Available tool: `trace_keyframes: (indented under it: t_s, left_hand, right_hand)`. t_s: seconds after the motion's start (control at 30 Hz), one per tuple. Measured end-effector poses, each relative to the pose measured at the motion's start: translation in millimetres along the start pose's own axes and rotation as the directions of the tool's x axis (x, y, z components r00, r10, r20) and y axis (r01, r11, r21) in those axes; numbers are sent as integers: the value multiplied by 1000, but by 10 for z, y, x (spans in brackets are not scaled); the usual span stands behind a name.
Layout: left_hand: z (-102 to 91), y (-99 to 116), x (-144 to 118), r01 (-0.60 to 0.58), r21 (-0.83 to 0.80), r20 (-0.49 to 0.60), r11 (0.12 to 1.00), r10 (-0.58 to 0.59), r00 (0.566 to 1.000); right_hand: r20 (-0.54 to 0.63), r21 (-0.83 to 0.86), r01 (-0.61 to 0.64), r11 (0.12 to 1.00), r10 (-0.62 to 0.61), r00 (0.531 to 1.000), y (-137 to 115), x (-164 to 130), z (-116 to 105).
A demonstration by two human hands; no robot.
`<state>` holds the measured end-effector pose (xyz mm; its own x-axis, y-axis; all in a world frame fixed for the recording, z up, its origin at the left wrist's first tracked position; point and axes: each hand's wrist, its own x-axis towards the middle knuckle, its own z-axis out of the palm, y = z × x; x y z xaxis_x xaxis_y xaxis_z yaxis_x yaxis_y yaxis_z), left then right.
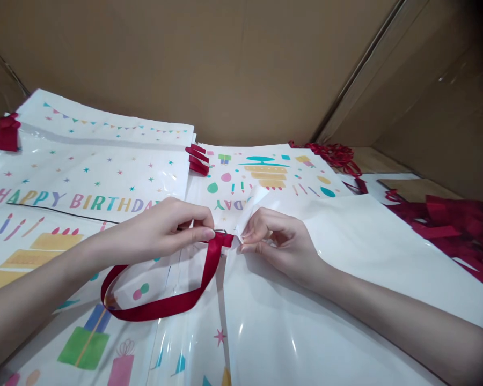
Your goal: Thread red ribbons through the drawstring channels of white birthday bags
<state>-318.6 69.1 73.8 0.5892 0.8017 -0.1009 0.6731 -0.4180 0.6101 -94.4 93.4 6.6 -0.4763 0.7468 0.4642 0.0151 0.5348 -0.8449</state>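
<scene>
My left hand [185, 228] pinches the end of a dark red ribbon [156, 308], which hangs in a loop below it. A small dark metal piece [221, 231], perhaps a ring or clip, shows at the ribbon's end by the fingertips. Close by on the right, my right hand [268, 236] grips the folded-up corner of a white glossy sheet [346, 257] between thumb and fingers. The ribbon's end almost meets that corner; whether they touch I cannot tell. Beneath both hands lie printed birthday sheets [104, 257] with cake and gift pictures.
A stack of "Happy Birthday" sheets [121, 161] lies at the back left, with red ribbon tabs [8, 132] on its sides. Tangled red ribbons [334, 155] lie at the back, and a heap of wider red ribbons [438, 225] at the right. Brown cardboard walls [193, 64] rise behind.
</scene>
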Motion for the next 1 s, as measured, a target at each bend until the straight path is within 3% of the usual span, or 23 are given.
trace_keyframes:
  t_s: [0.17, 0.3, 0.53, 0.83, 1.0]
  left_hand:
    - [52, 78, -14, -75, 27, 38, 997, 74, 997]
    - [83, 76, -6, -43, 17, 28, 999, 42, 999]
    - [218, 48, 41, 24, 47, -123, 999, -18, 992]
    - [276, 108, 51, 16, -6, -37, 1000, -16, 999]
    - [283, 74, 68, -31, 14, -45, 999, 32, 998]
  right_hand:
    - [11, -41, -20, 999, 21, 1000, 20, -3, 6]
    - [10, -44, -11, 999, 11, 1000, 10, 4, 13]
    - [19, -91, 2, 996, 0, 1000, 10, 12, 24]
    - [18, -106, 15, 994, -13, 1000, 25, -3, 25]
    - [28, -121, 9, 993, -6, 1000, 11, 1, 18]
